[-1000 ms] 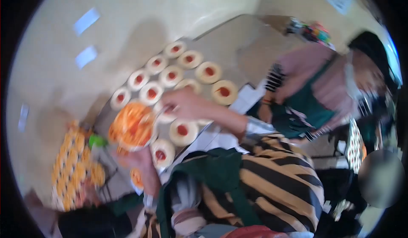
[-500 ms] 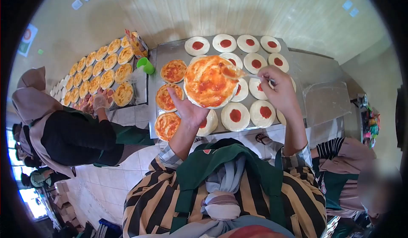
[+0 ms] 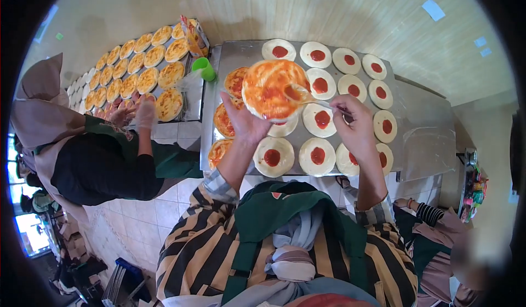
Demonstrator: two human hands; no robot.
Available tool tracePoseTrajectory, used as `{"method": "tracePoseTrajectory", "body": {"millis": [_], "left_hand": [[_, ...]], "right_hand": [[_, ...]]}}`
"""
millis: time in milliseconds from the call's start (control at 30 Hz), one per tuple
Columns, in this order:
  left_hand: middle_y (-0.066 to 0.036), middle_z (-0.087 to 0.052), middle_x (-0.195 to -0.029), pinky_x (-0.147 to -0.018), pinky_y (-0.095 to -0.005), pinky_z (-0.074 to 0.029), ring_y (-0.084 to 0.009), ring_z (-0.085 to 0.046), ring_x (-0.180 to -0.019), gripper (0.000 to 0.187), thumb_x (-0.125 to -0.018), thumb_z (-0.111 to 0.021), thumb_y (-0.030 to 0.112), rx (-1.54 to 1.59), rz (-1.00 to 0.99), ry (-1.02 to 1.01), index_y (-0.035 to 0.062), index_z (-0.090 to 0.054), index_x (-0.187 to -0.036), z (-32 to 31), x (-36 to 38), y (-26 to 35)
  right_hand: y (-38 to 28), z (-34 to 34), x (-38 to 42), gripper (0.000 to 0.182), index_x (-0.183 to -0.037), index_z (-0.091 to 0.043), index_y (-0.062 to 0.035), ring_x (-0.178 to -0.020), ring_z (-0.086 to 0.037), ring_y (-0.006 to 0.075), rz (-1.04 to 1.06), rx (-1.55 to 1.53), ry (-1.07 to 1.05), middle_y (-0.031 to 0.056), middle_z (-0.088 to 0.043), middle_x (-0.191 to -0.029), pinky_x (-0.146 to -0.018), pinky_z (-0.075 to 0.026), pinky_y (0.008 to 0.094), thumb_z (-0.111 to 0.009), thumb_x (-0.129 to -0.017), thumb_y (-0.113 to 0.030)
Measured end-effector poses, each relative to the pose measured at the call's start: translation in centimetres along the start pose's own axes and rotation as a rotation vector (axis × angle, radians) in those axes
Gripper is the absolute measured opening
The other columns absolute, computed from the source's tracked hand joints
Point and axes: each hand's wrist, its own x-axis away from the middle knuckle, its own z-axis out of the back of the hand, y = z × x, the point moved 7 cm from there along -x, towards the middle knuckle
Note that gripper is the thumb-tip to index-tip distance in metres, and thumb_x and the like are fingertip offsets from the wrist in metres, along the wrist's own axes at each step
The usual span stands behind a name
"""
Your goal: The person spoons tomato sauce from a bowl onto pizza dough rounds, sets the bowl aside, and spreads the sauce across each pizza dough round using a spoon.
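Note:
My left hand (image 3: 247, 126) holds up a round pizza base (image 3: 267, 85) from beneath, its thumb spread beside the rim. Red-orange sauce covers most of the top, leaving a pale edge. A spoon (image 3: 297, 92) is pinched by its handle in my right hand (image 3: 355, 121), and its bowl lies over the sauce on the base's right side. Below them on the metal table sit several pale bases, such as one dough round (image 3: 274, 157), each with a red blob of sauce in its centre. Sauce-covered bases (image 3: 224, 119) line the table's left side, partly hidden by my left hand.
At left, another table bears rows of topped pizzas (image 3: 147, 81), a green cup (image 3: 204, 69) and a clear plastic bag (image 3: 189, 86). A co-worker (image 3: 104, 164) with gloved hands stands there. Another person (image 3: 438, 236) is at lower right. Plastic sheeting (image 3: 424, 145) covers the table's right end.
The view has shifted, so the tables appear farther right. The spoon's bowl has moved lower across the held base. Both hands keep their hold.

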Motion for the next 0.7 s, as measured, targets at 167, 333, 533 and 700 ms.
{"method": "tracePoseTrajectory", "body": {"millis": [167, 333, 533, 700], "left_hand": [[-0.016, -0.021, -0.155, -0.115, -0.0551, -0.017, -0.0348, -0.023, -0.141, 0.111, -0.073, -0.033, 0.088, -0.164, -0.062, 0.003, 0.009, -0.022, -0.149, 3.8, -8.6, 6.8], [-0.017, -0.022, -0.154, -0.116, -0.0545, -0.015, -0.0357, -0.023, -0.141, 0.11, -0.075, -0.029, 0.087, -0.154, -0.107, 0.107, 0.0056, -0.022, -0.149, 9.7, -16.4, 12.1], [-0.017, -0.022, -0.154, -0.116, -0.0549, -0.014, -0.036, -0.022, -0.142, 0.104, -0.079, -0.026, 0.083, -0.148, -0.057, 0.07, 0.007, -0.023, -0.149, 9.4, -17.5, 10.3], [-0.015, -0.021, -0.155, -0.115, -0.0553, -0.015, -0.0352, -0.024, -0.141, 0.105, -0.078, -0.028, 0.085, -0.101, 0.063, 0.033, 0.0081, -0.023, -0.149, 7.5, -14.7, 4.8]], "right_hand": [[4.1, -0.1, 1.0, 0.008, -0.092, -0.058, 0.0003, -0.077, -0.059, 0.0076, -0.131, -0.03, 0.074, 0.0034, -0.062, -0.081, -0.068, -0.046, 0.022, -0.057, -0.085, 0.004], [8.8, 2.0, 3.9, 0.008, -0.094, -0.059, -0.0002, -0.077, -0.056, 0.0062, -0.311, -0.038, 0.174, 0.0014, -0.059, -0.081, -0.069, -0.044, 0.0203, -0.057, -0.087, 0.003], [7.5, 0.7, 0.7, 0.018, -0.103, -0.062, -0.0003, -0.074, -0.057, 0.0121, -0.239, 0.212, 0.283, 0.0077, -0.059, -0.084, -0.066, -0.046, 0.0244, -0.056, -0.086, 0.003], [6.3, -0.7, -4.6, 0.019, -0.103, -0.062, 0.0001, -0.068, -0.057, 0.0275, -0.079, 0.384, 0.283, 0.0148, -0.054, -0.08, -0.061, -0.044, 0.0357, -0.056, -0.085, 0.002]]}}
